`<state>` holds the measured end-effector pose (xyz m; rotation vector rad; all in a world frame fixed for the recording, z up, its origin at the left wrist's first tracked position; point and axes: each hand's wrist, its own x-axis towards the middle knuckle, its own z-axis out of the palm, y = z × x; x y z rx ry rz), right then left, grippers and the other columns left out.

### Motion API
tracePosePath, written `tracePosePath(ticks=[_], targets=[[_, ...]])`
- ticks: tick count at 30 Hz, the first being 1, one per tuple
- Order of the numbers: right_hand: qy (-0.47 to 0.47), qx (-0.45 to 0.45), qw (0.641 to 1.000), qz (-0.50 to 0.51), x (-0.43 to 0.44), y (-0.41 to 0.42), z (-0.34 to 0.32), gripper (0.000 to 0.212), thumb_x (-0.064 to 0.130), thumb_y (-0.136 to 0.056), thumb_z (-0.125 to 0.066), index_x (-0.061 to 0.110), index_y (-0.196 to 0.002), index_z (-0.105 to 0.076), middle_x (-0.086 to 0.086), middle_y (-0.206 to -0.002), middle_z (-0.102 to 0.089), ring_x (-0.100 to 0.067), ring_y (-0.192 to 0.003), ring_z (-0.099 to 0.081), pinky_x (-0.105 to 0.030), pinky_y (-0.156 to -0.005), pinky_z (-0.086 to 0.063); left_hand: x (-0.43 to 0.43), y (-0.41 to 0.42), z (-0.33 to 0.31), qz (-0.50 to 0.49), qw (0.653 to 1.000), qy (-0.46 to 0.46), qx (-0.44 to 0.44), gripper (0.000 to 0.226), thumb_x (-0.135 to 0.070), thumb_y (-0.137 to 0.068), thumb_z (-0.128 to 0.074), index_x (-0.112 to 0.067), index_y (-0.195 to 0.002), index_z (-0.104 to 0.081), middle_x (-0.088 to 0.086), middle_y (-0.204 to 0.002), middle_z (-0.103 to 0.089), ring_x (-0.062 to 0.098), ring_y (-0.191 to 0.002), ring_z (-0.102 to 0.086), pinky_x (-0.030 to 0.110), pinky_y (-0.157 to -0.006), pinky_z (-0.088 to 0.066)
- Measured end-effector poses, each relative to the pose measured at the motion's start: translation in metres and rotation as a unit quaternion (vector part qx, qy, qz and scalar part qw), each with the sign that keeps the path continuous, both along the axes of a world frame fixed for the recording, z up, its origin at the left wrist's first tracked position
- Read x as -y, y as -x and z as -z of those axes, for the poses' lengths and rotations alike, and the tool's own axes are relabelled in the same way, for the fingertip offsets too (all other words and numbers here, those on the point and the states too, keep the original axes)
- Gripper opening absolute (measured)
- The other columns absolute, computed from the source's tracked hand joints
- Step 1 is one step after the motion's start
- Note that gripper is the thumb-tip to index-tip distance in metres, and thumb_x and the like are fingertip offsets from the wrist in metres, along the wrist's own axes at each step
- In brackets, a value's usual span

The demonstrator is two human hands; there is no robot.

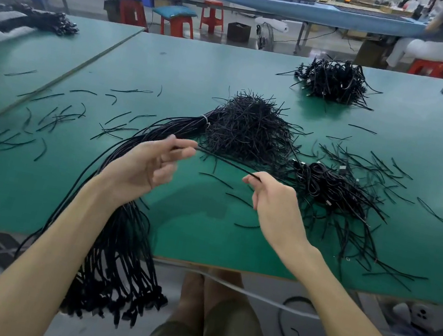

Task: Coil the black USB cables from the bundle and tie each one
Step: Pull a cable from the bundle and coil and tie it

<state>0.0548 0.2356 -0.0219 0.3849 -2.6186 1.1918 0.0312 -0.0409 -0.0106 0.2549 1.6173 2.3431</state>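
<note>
The worktop [230, 243] is plain green, the bundle of USB cables [122, 254], the heap of short ties [251, 125] and the single strand [224, 162] are all black, a white band [204, 120] rings the bundle, and the stools [177, 25] behind are red.
</note>
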Motion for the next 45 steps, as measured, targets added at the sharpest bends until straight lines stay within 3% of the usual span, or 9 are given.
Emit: tracePosePath(ticks=[3, 12, 16, 21, 30, 34, 37, 40, 45], targets=[[-0.038, -0.005, 0.999, -0.002, -0.002, -0.001, 0.000, 0.027, 0.022, -0.109, -0.045, 0.008, -0.109, -0.068, 0.002, -0.067, -0.057, -0.031, -0.064, -0.056, -0.050, -0.068, -0.051, 0.004, 0.001, 0.005, 0.013, 0.987, -0.155, 0.048, 0.041, -0.035, -0.106, -0.051, -0.008, -0.130, -0.069, -0.005, -0.118, -0.069, 0.001, -0.061, -0.050, 0.013, -0.051, -0.044], [-0.115, 0.060, 0.984, -0.122, 0.013, -0.015, 0.003, 0.058, 0.060, -0.101, -0.030, 0.014, -0.091, -0.064, 0.000, -0.078, -0.064, -0.027, -0.073, -0.059, -0.045, -0.076, -0.051, -0.040, 0.004, -0.004, -0.034, 0.976, -0.200, 0.073, 0.042, -0.037, -0.108, -0.042, -0.013, -0.097, -0.074, 0.005, -0.117, -0.072, 0.022, -0.111, -0.069, 0.037, -0.099, -0.056], [-0.077, 0.064, 0.991, -0.092, 0.000, -0.007, 0.009, 0.064, 0.065, -0.100, -0.035, 0.015, -0.061, -0.040, 0.004, -0.055, -0.044, -0.017, -0.052, -0.041, -0.036, -0.058, -0.040, -0.033, -0.001, -0.006, 0.029, 0.936, -0.336, 0.104, 0.044, -0.034, -0.113, -0.035, -0.013, -0.088, -0.064, -0.010, -0.063, -0.053, 0.006, -0.049, -0.042, 0.021, -0.059, -0.048], [-0.071, 0.046, 0.995, -0.057, -0.015, 0.011, 0.005, 0.065, 0.064, -0.097, -0.047, 0.015, -0.059, -0.029, 0.001, -0.053, -0.030, -0.017, -0.051, -0.030, -0.035, -0.055, -0.032, -0.032, -0.009, -0.004, 0.067, 0.991, -0.116, 0.012, 0.049, -0.050, -0.110, -0.033, -0.014, -0.093, -0.062, -0.009, -0.044, -0.029, 0.004, -0.036, -0.021, 0.020, -0.047, -0.025], [0.032, 0.053, 0.998, 0.021, -0.020, 0.024, 0.004, 0.066, 0.058, -0.097, -0.056, 0.014, -0.059, -0.026, 0.001, -0.052, -0.027, -0.015, -0.051, -0.023, -0.035, -0.057, -0.028, -0.046, -0.022, -0.021, 0.119, 0.983, -0.106, -0.096, 0.034, -0.028, -0.103, -0.040, -0.014, -0.095, -0.069, -0.006, -0.074, -0.061, 0.011, -0.059, -0.058, 0.026, -0.070, -0.048], [0.084, 0.050, 0.995, 0.016, -0.012, 0.021, -0.005, 0.070, 0.056, -0.099, -0.055, 0.005, -0.058, -0.029, -0.002, -0.050, -0.031, -0.015, -0.050, -0.027, -0.032, -0.056, -0.027, -0.055, -0.028, -0.028, 0.241, 0.945, 0.143, -0.167, 0.032, -0.029, -0.105, -0.046, -0.008, -0.099, -0.071, 0.004, -0.082, -0.074, 0.019, -0.060, -0.066, 0.029, -0.064, -0.049], [0.142, 0.032, 0.989, -0.035, 0.001, 0.015, -0.019, 0.068, 0.054, -0.103, -0.049, 0.013, -0.049, -0.038, 0.009, -0.043, -0.037, -0.007, -0.044, -0.031, -0.027, -0.055, -0.029, -0.074, -0.025, -0.013, 0.149, 0.921, 0.314, -0.176, 0.035, -0.031, -0.104, -0.048, -0.008, -0.121, -0.070, 0.012, -0.117, -0.075, 0.029, -0.104, -0.073, 0.039, -0.091, -0.057], [0.169, 0.003, 0.984, -0.060, 0.014, 0.005, -0.027, 0.066, 0.050, -0.105, -0.044, 0.007, -0.054, -0.045, 0.005, -0.048, -0.040, -0.010, -0.049, -0.035, -0.030, -0.056, -0.032, -0.089, -0.023, -0.002, -0.021, 0.972, 0.209, -0.105, 0.038, -0.029, -0.102, -0.048, -0.012, -0.133, -0.062, 0.011, -0.133, -0.066, 0.022, -0.128, -0.061, 0.043, -0.114, -0.045], [0.114, -0.043, 0.990, -0.072, 0.032, -0.010, -0.020, 0.059, 0.044, -0.108, -0.043, 0.019, -0.054, -0.044, 0.010, -0.047, -0.043, -0.007, -0.047, -0.038, -0.029, -0.053, -0.032, -0.104, -0.023, -0.002, 0.008, 1.000, -0.026, 0.009, 0.053, -0.043, -0.104, -0.039, -0.011, -0.144, -0.052, 0.005, -0.142, -0.063, 0.017, -0.127, -0.062, 0.029, -0.098, -0.054]])
